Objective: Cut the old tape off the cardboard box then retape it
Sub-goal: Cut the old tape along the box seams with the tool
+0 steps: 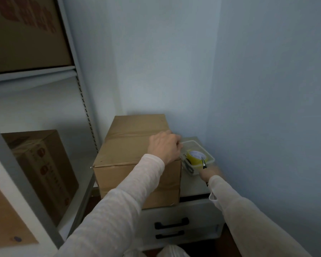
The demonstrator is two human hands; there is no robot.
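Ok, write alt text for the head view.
A person's left hand rests on a taped cardboard box atop a white drawer cabinet, while the blurred right hand holds a pointed cutter at a clear tray holding a yellow tape roll. Other boxes sit on metal shelving to the left.

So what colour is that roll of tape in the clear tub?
The tape roll is yellow, head view.

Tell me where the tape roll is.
Head view, right of centre: the yellow tape roll lies in the clear tub right of the cardboard box.
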